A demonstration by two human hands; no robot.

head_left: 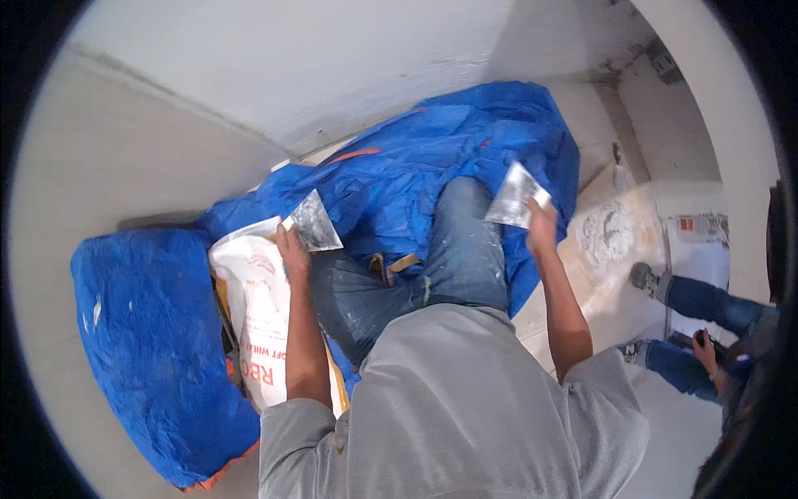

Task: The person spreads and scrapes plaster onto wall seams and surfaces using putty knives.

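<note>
My left hand is closed on a wide putty knife, whose flat silvery blade points up and to the right over my left thigh. In my right hand is a second wide putty knife; its bright blade stands up to the left of my fingers, above the blue tarp. The two blades are well apart and touch nothing. Beneath my left forearm lies a white printed sack. Fingertips of both hands are partly hidden behind the handles.
A blue-covered bundle lies at the left. Pale walls rise ahead. White powder marks a board-like sheet on the floor at right. Another person's jeans-clad legs and hand show at the right edge.
</note>
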